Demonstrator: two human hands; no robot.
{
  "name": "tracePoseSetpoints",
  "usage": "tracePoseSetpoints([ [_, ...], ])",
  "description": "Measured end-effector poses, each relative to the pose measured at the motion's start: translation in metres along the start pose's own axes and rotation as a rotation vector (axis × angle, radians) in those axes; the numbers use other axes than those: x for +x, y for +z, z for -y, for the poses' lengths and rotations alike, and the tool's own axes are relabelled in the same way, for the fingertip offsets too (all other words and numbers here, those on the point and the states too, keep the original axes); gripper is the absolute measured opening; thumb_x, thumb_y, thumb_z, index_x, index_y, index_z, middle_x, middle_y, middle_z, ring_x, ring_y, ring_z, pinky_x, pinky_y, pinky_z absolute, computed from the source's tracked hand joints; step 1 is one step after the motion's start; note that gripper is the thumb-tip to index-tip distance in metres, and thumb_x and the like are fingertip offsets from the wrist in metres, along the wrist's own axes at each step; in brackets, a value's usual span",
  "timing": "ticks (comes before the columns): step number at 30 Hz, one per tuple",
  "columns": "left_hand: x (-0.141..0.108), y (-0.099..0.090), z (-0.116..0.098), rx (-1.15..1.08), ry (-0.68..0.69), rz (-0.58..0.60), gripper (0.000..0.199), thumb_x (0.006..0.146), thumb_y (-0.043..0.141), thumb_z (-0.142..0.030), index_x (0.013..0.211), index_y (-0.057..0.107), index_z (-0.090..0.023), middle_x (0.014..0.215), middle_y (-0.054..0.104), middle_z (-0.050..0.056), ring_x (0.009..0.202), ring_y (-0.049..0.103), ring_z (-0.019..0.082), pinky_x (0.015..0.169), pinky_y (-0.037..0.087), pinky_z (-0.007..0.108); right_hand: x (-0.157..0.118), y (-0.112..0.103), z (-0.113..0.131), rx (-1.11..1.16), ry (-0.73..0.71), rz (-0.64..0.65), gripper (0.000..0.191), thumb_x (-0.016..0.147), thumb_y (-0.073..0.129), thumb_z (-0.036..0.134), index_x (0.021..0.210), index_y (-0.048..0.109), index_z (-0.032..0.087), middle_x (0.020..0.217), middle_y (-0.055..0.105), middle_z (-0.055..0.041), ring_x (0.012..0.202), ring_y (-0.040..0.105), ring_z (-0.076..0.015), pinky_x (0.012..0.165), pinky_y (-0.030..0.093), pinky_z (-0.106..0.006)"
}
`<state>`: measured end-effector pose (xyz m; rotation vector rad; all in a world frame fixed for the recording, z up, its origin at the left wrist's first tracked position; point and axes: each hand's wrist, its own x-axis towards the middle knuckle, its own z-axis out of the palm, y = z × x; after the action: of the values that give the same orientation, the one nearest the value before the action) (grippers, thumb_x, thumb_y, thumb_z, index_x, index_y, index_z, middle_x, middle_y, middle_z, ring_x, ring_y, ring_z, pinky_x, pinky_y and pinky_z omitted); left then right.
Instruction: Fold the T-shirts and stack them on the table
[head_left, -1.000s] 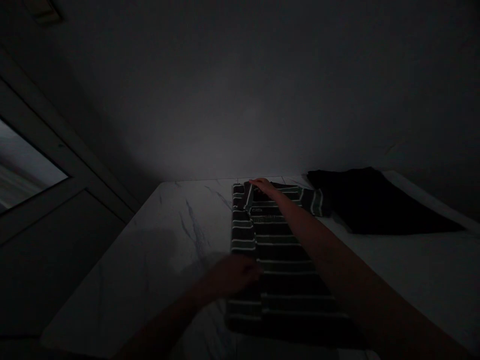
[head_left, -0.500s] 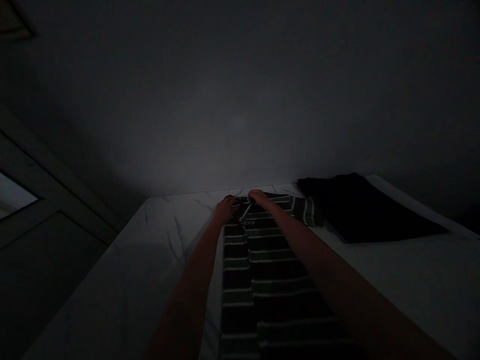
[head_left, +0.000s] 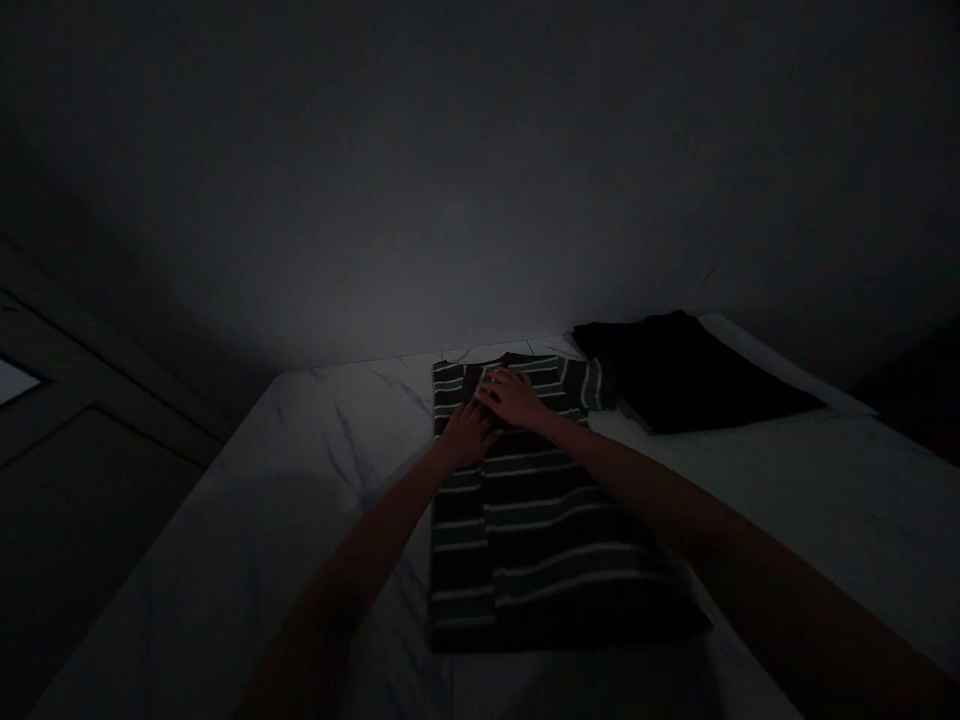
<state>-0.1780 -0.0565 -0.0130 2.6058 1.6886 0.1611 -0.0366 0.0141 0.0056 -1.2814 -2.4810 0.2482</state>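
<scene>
A dark striped shirt [head_left: 555, 520] with green and white bands lies on a pale marble-patterned surface [head_left: 315, 480]. Its left side is folded inward in a long strip, and one short sleeve sticks out at the right. My left hand [head_left: 469, 435] rests on the upper part of the shirt, fingers stretched out. Just beyond it, my right hand [head_left: 514, 395] lies spread over the fabric near the collar. The two hands are close together, and their fingertips partly hide the collar area.
A folded black cloth [head_left: 682, 375] lies to the right of the shirt. Behind the surface rises a plain wall [head_left: 450, 200]. A panelled door [head_left: 75, 380] stands at the left. The room is very dim.
Both hands have come off the collar edge and moved nearer to me, down onto the shirt's upper part. The view has shifted, so the shirt's bottom hem now shows.
</scene>
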Motion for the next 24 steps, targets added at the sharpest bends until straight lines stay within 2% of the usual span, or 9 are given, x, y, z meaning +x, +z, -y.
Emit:
tracePoseSetpoints([
  [3,-0.032,0.005,-0.026,0.008,-0.006,-0.004,0.051,0.100,0.039,-0.041,0.146,0.041,-0.017,0.158,0.033,0.013,0.149,0.021,0.029,0.119,0.024,0.051,-0.055,0.009,-0.001,-0.007,-0.043,0.058,0.045,0.102,0.037,0.042,0.141,0.051,0.024,0.153,0.042,-0.0116,0.143,0.032,-0.0289,0.112,0.027,-0.052],
  [6,-0.074,0.007,-0.048,0.029,0.009,-0.008,0.059,0.100,0.040,-0.044,0.152,0.031,-0.018,0.162,0.021,0.013,0.151,0.014,0.030,0.119,0.021,0.053,-0.115,0.014,-0.005,0.023,-0.127,0.082,0.058,0.098,0.045,0.048,0.152,0.035,0.025,0.159,0.031,-0.0122,0.146,0.027,-0.0293,0.115,0.024,-0.052],
  [10,-0.127,0.001,-0.074,0.017,0.115,0.040,0.062,0.099,0.040,-0.048,0.154,0.027,-0.022,0.163,0.017,0.012,0.151,0.011,0.031,0.119,0.020,0.055,-0.183,0.001,-0.008,0.060,-0.273,0.132,0.066,0.093,0.055,0.049,0.152,0.034,0.030,0.160,0.027,-0.0097,0.148,0.025,-0.0279,0.119,0.019,-0.053],
  [13,-0.157,-0.007,-0.092,-0.021,0.210,0.099,0.061,0.098,0.044,-0.047,0.154,0.025,-0.030,0.164,0.018,0.008,0.151,0.011,0.030,0.119,0.019,0.057,-0.225,-0.013,-0.009,0.082,-0.266,0.151,0.065,0.092,0.057,0.047,0.152,0.033,0.033,0.161,0.025,-0.0065,0.148,0.024,-0.0264,0.119,0.019,-0.053],
  [16,-0.177,-0.020,-0.107,-0.090,0.328,0.174,0.063,0.096,0.049,-0.045,0.153,0.025,-0.034,0.163,0.020,0.005,0.151,0.012,0.028,0.120,0.018,0.057,-0.262,-0.021,-0.011,0.086,-0.203,0.094,0.062,0.093,0.055,0.041,0.152,0.034,0.032,0.160,0.028,-0.0064,0.147,0.027,-0.0258,0.119,0.023,-0.052],
  [18,-0.182,-0.031,-0.113,-0.147,0.400,0.234,0.061,0.096,0.050,-0.044,0.153,0.028,-0.034,0.162,0.024,0.004,0.151,0.015,0.026,0.120,0.020,0.054,-0.281,-0.021,-0.012,0.082,-0.124,0.031,0.060,0.094,0.053,0.038,0.151,0.035,0.029,0.158,0.033,-0.0081,0.145,0.031,-0.0257,0.117,0.028,-0.051],
  [20,-0.175,-0.045,-0.116,-0.223,0.446,0.289,0.052,0.099,0.046,-0.041,0.149,0.037,-0.031,0.159,0.032,0.003,0.149,0.024,0.023,0.121,0.024,0.046,-0.294,-0.021,-0.013,0.089,-0.022,-0.040,0.057,0.094,0.052,0.035,0.149,0.039,0.027,0.155,0.039,-0.0094,0.142,0.037,-0.0254,0.114,0.034,-0.050],
  [22,-0.149,-0.060,-0.114,-0.310,0.444,0.323,0.041,0.101,0.041,-0.039,0.138,0.053,-0.028,0.149,0.049,0.002,0.139,0.043,0.018,0.116,0.034,0.035,-0.298,-0.020,-0.012,0.117,0.080,-0.110,0.052,0.093,0.050,0.030,0.145,0.044,0.026,0.149,0.048,-0.0099,0.136,0.045,-0.0248,0.110,0.041,-0.048],
  [24,-0.103,-0.074,-0.113,-0.340,0.373,0.309,0.036,0.101,0.040,-0.038,0.122,0.066,-0.025,0.131,0.065,0.002,0.121,0.059,0.016,0.105,0.044,0.029,-0.294,-0.021,-0.009,0.131,0.181,-0.171,0.047,0.091,0.051,0.025,0.138,0.050,0.025,0.140,0.055,-0.0106,0.128,0.052,-0.0249,0.106,0.045,-0.046],
])
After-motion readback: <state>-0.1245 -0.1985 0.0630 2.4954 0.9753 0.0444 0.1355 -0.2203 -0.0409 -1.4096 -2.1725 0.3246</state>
